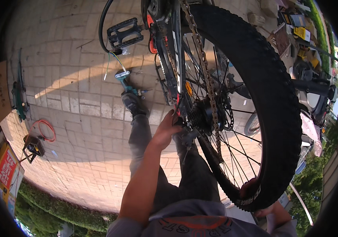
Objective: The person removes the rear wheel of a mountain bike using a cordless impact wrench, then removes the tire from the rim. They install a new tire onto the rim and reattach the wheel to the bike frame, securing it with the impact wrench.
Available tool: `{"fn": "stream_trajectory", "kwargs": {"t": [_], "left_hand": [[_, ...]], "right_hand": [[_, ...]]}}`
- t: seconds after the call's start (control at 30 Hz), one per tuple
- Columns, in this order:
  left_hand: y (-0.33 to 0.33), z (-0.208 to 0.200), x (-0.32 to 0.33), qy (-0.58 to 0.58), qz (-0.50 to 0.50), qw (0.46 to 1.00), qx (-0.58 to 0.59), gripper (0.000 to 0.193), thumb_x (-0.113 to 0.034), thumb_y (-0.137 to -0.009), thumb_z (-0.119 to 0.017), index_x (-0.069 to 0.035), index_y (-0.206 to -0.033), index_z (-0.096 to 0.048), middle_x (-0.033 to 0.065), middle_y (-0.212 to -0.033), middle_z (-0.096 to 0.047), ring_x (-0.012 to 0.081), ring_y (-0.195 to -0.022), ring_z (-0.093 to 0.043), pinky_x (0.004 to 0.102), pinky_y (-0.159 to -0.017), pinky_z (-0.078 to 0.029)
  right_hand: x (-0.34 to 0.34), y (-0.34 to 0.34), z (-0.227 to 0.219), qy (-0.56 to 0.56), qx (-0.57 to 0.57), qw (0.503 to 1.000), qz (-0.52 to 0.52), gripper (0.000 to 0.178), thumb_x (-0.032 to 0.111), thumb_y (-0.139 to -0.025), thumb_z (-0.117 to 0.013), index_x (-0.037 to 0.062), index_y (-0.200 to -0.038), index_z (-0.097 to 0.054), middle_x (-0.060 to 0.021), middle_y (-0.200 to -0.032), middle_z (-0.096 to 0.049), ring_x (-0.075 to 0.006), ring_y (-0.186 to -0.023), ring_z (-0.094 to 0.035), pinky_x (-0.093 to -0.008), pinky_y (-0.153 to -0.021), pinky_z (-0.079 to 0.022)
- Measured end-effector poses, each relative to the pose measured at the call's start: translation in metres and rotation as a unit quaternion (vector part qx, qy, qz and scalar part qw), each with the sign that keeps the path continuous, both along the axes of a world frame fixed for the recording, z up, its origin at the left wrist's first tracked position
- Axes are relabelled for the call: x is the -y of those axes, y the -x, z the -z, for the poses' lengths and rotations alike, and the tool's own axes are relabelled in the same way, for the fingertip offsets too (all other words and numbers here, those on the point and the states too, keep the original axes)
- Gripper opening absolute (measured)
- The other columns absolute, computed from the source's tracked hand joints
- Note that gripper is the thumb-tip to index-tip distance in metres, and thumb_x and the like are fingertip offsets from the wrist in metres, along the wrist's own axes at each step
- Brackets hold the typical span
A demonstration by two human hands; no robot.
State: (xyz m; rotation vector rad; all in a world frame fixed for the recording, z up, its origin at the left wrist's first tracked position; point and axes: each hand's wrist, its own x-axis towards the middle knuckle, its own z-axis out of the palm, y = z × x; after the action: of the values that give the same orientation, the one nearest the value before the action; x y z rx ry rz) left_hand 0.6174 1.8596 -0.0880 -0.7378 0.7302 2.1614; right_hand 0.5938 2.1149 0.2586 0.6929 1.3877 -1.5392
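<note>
A bicycle wheel with a fat, knobbly black tyre (277, 94) fills the right of the view, beside the black bicycle frame (178, 59). My left hand (167, 130) is closed at the frame's rear end, next to the cogs of the hub (206, 114); some of its fingertips are hidden. Low on the wheel, my right hand (267, 211) grips the tyre, its fingers wrapping to the inner side by the rim. A rusty chain (204, 65) hangs loosely across the spokes. Below my left hand is a dark derailleur (188, 138).
On the brick paving, a teal cordless power tool (124, 81) lies by my shoe (133, 103). A pedal (124, 33) and loose wires (115, 59) are farther up. An orange hose coil (46, 130) lies at left. Boxes and clutter (295, 31) stand at far right.
</note>
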Motion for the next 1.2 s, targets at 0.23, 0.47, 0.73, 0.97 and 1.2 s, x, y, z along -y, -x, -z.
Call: {"fn": "stream_trajectory", "kwargs": {"t": [0.23,0.47,0.73,0.97,1.2], "left_hand": [[0.0,-0.001,-0.005,-0.108,-0.093,0.989,0.041,0.096,0.006,-0.077,-0.063,-0.005,-0.153,-0.006,0.009,-0.145,-0.039,0.0202,-0.131,-0.041,0.0315,-0.104,-0.035],[-0.008,0.008,-0.01,-0.111,-0.105,0.988,0.025,0.078,0.008,-0.078,-0.064,-0.005,-0.147,-0.03,0.0052,-0.132,-0.049,0.0163,-0.119,-0.048,0.0296,-0.098,-0.039],[-0.006,0.004,-0.016,-0.075,-0.065,0.995,0.012,0.078,0.005,-0.076,-0.064,-0.007,-0.146,-0.03,0.0054,-0.123,-0.05,0.0147,-0.105,-0.05,0.0282,-0.088,-0.042],[0.002,0.011,-0.002,-0.096,-0.02,0.995,0.02,0.081,0.002,-0.074,-0.065,-0.013,-0.146,-0.031,0.0057,-0.116,-0.053,0.0162,-0.1,-0.051,0.0307,-0.087,-0.043],[0.005,0.003,-0.008,-0.053,-0.01,0.998,-0.018,0.077,-0.001,-0.073,-0.065,-0.013,-0.143,-0.034,0.0055,-0.113,-0.055,0.015,-0.098,-0.051,0.0294,-0.083,-0.043]], "right_hand": [[-0.036,-0.013,0.014,0.085,0.019,0.984,-0.153,0.095,0.036,-0.061,-0.09,-0.0039,-0.13,-0.039,-0.015,-0.105,-0.056,-0.0208,-0.092,-0.056,-0.0333,-0.081,-0.045],[-0.02,-0.005,-0.004,0.017,0.123,0.985,-0.12,0.091,0.038,-0.061,-0.09,-0.0035,-0.127,-0.043,-0.0141,-0.099,-0.055,-0.0216,-0.087,-0.054,-0.0331,-0.077,-0.043],[-0.021,0.013,0.015,0.074,0.027,0.991,-0.105,0.086,0.04,-0.062,-0.089,-0.0036,-0.123,-0.046,-0.0133,-0.094,-0.055,-0.0219,-0.081,-0.054,-0.0333,-0.072,-0.042],[-0.027,0.008,0.022,0.114,0.011,0.984,-0.14,0.081,0.041,-0.063,-0.088,-0.0037,-0.119,-0.049,-0.0125,-0.091,-0.055,-0.0222,-0.077,-0.054,-0.0335,-0.068,-0.042],[-0.03,0.017,0.03,0.144,-0.048,0.976,-0.159,0.077,0.041,-0.064,-0.087,-0.0037,-0.116,-0.052,-0.0115,-0.087,-0.055,-0.022,-0.072,-0.053,-0.033,-0.063,-0.041]]}}
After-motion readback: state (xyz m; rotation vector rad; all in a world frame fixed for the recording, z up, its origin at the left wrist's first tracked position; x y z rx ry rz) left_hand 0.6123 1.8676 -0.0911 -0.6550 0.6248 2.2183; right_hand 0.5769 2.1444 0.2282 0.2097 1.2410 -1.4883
